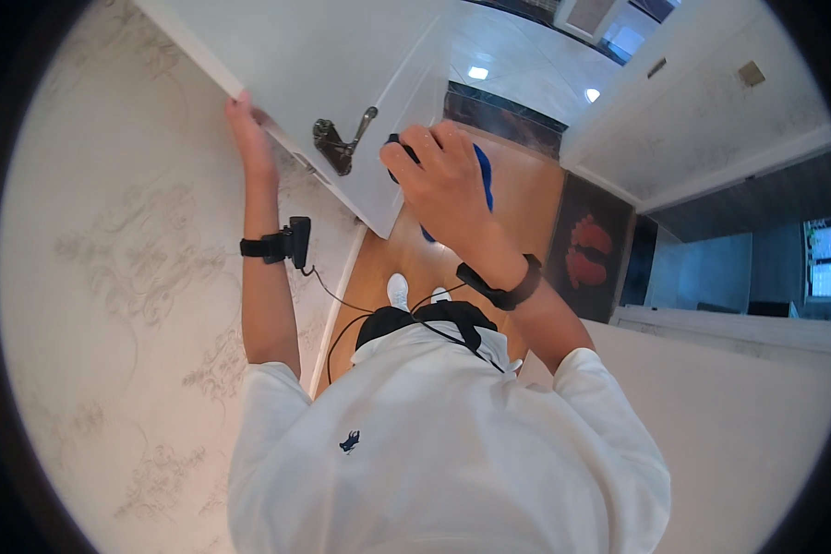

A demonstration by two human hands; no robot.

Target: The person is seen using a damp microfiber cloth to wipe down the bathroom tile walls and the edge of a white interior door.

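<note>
A white door [342,55] stands ajar in front of me, with a dark metal lever handle [335,148] near its edge. At that edge my left hand [252,134] grips the door, thumb along the side and the other fingers mostly hidden. My right hand [439,171] is closed on a blue and black object [485,180], raised just right of the handle. A black end pokes out by the fingers and blue shows on both sides of the hand; its exact kind is hidden.
A patterned pale wall [120,258] runs close along my left. Wood flooring [526,185] lies under my feet, with a dark mat [591,240] bearing red footprints at the right. Another white door [702,102] is at the far right. Black cables [342,305] hang at my waist.
</note>
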